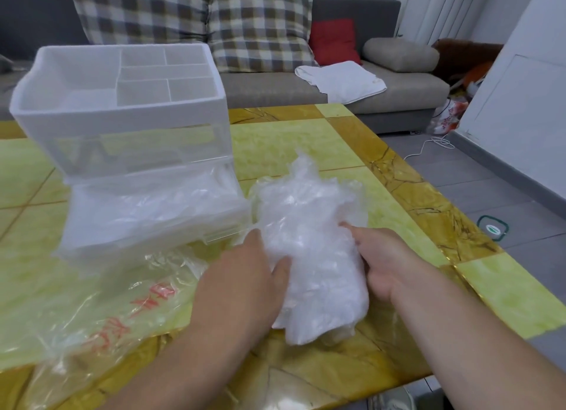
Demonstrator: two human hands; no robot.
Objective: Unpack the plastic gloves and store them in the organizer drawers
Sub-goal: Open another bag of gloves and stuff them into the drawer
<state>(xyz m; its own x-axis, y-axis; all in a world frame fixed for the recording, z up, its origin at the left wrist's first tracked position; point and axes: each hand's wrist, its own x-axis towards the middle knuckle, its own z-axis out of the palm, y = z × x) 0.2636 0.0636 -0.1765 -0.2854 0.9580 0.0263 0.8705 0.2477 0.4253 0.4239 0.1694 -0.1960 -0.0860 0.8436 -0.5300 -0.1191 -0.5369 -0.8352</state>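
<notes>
Only the arms of the person show: a left hand (pixel 242 275) and a right hand (pixel 382 262), both bare, each joined to a bare forearm. The left forearm (pixel 183 363) and the right forearm (pixel 474 333) are uncovered from the wrist to the bottom edge of the view (the wide lens makes both swell toward that edge). The left hand shows its back and a rounded thumb; the right hand shows its thumb side and its knuckles. The picture is soft — nails and fine lines cannot be made out.
</notes>
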